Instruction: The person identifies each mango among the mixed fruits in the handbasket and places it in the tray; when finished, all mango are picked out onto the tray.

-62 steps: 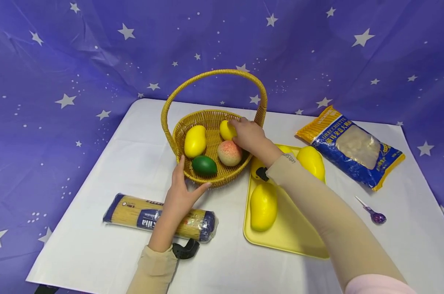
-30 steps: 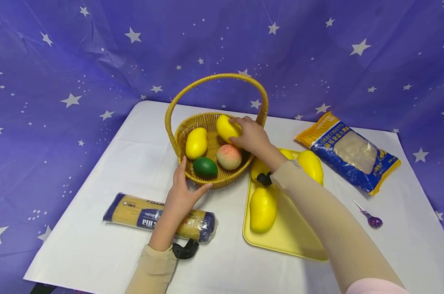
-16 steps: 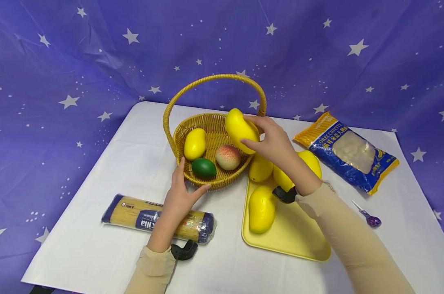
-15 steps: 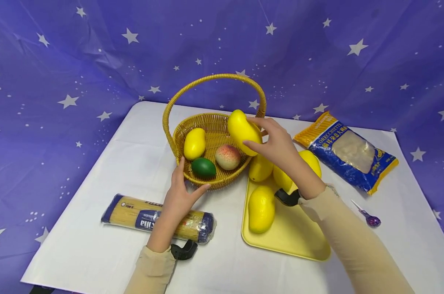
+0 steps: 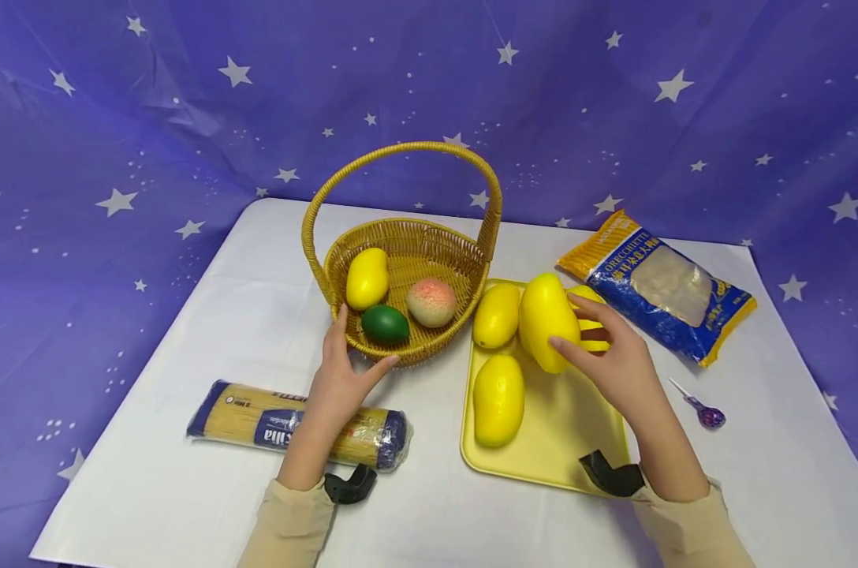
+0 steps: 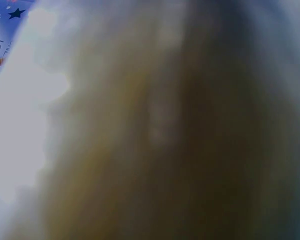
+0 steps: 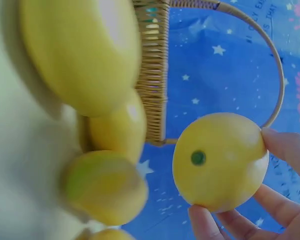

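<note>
My right hand [image 5: 617,359] holds a yellow mango [image 5: 548,319] between thumb and fingers, over the yellow tray [image 5: 557,430]. In the right wrist view that mango [image 7: 220,165] shows a dark green dot at its end. Several more mangoes [image 5: 498,401] lie on the tray, some partly behind the right hand. My left hand [image 5: 340,386] rests at the front left rim of the wicker basket [image 5: 436,248], thumb and index finger spread. In the basket are a yellow mango [image 5: 367,278], a dark green egg-shaped fruit [image 5: 385,324] and a peach [image 5: 432,303]. The left wrist view is mostly blurred.
A spaghetti pack [image 5: 248,414] lies partly under the left forearm. At the back right is a blue and yellow orecchiette bag [image 5: 666,284], with a purple lollipop [image 5: 711,416] in front of it. The basket's tall handle [image 5: 415,147] arches over its opening.
My right hand has lifted the mango out of the basket and carried it right and toward me, over the tray. The left hand has stayed at the basket rim.
</note>
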`<state>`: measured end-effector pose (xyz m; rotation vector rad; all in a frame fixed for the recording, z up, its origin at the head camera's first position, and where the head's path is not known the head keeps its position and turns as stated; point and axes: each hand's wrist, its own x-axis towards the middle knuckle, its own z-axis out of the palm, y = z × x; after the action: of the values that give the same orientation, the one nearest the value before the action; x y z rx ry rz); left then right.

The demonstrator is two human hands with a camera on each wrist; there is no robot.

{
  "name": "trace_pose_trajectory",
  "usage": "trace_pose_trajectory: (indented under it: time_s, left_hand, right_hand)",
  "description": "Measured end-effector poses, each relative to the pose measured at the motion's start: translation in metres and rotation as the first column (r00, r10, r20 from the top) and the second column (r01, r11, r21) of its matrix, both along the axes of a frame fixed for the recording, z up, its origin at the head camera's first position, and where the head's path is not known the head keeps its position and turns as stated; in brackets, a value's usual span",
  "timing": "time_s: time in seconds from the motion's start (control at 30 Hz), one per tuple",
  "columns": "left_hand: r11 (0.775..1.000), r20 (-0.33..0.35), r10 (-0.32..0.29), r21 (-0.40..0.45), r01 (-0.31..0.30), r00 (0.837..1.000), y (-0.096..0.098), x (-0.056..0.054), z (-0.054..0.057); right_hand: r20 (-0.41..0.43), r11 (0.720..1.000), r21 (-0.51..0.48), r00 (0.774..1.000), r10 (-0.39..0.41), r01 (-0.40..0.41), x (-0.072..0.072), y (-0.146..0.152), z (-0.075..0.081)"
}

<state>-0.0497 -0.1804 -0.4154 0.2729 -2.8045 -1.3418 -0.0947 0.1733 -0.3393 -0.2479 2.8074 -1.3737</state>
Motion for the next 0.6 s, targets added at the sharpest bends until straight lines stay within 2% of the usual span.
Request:
trace_pose_trajectory:
  time_s: [0.13,0.3,0.6]
  left_hand:
    - [1.0,-0.004,-0.001,-0.002,0.001,1.0,0.0,0.0,-0.001]
    - [1.0,-0.007,-0.003,-0.003,0.003,1.0,0.0,0.001,0.0]
    - [1.0,-0.025,0.001,-0.005,-0.001,1.0,0.001,-0.001,-0.001]
  right_hand:
    - [0.062,0.999,-0.009,0.997,-0.04,0.04,0.019,0.006,-0.015]
    - [0.126,0.996,-0.02,0.989,-0.084,0.087,0.037,0.007,-0.029]
    - [0.213,0.99,0.071,0.968,-0.131,0.119,0.057,0.008,-0.043]
